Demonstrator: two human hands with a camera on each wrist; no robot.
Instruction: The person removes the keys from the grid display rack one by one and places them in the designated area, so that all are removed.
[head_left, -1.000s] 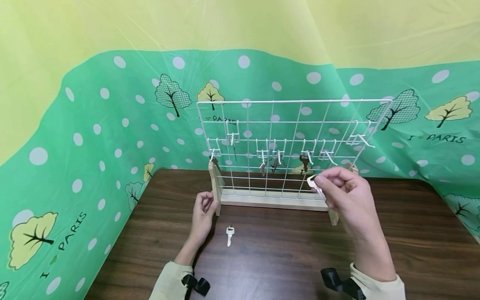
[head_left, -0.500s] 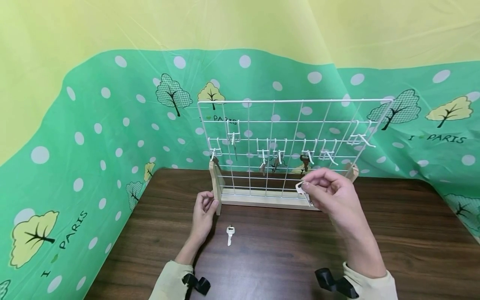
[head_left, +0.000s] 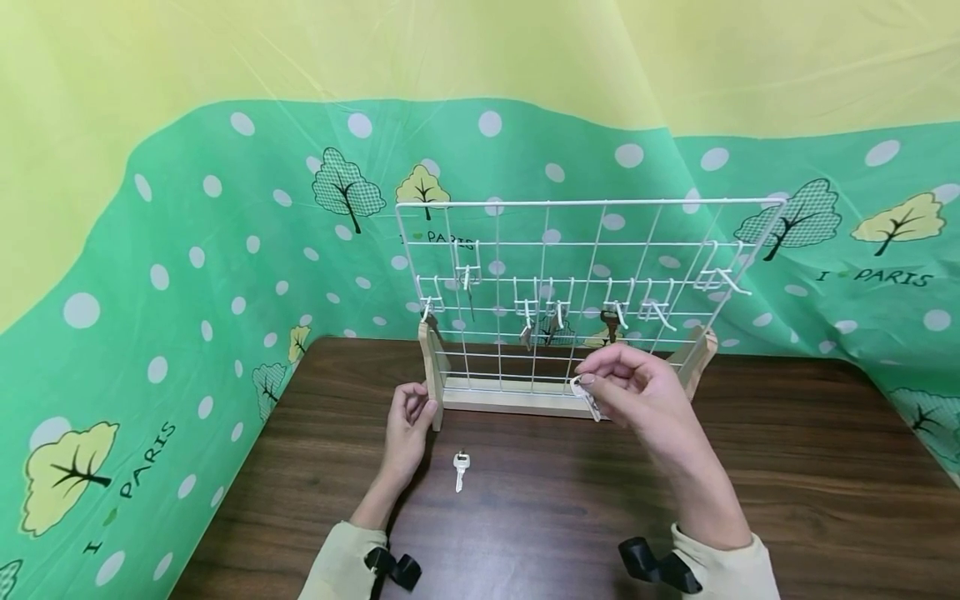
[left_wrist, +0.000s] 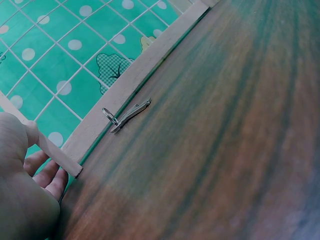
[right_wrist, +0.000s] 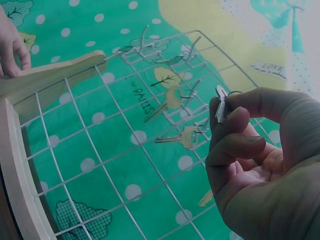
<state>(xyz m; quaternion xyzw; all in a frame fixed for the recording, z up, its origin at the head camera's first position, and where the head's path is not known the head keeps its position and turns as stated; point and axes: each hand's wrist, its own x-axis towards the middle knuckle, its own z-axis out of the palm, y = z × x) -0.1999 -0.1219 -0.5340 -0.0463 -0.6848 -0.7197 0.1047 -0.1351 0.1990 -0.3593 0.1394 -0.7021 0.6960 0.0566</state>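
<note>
My right hand (head_left: 637,396) pinches a silver key (head_left: 588,400) in front of the lower part of the white wire rack (head_left: 592,202). In the right wrist view the key (right_wrist: 220,104) sits between thumb and fingers, with a small ring at its head. My left hand (head_left: 407,429) grips the left wooden leg (head_left: 431,367) of the rack, thumb on one side and fingers on the other, as the left wrist view shows. Another silver key (head_left: 461,472) with a ring lies on the table just right of that hand.
White hooks are clipped across the rack; some, such as the one with a dark key (head_left: 611,323), bear keys. A right-hand hook (head_left: 657,312) sticks out toward me, and another hook (head_left: 723,281) stands higher. Behind the dark wooden table (head_left: 825,467) hangs a green and yellow cloth (head_left: 225,333).
My right hand has moved left and slightly down along the front of the rack, still pinching the key. The left hand and the key on the table have stayed put.
</note>
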